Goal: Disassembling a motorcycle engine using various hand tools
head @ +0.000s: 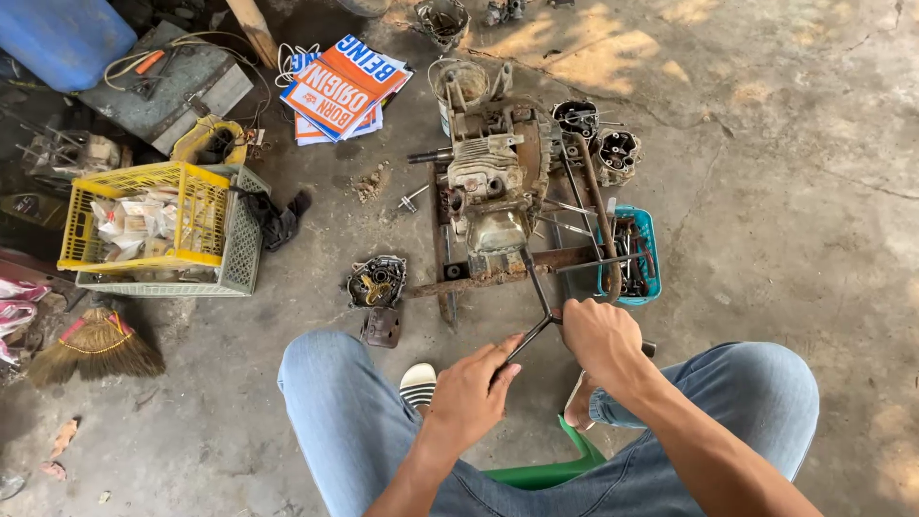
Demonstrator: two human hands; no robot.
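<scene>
I sit on a green stool (536, 471) with my knees in blue jeans. Both hands grip a black Y-shaped socket wrench (538, 292). My left hand (471, 391) holds its lower left arm, and my right hand (601, 337) holds its right arm. The wrench's long arm reaches forward onto a dirty, rusty engine block (496, 177), which rests on a rusty metal frame (479, 280) on the concrete floor.
A teal tray of tools (647, 254) lies right of the engine, and engine parts (616, 153) sit behind it. An engine cover (376, 281) lies to the left. Farther left are a yellow basket (139, 218), a broom (96, 347), a blue drum (62, 36) and printed papers (340, 86).
</scene>
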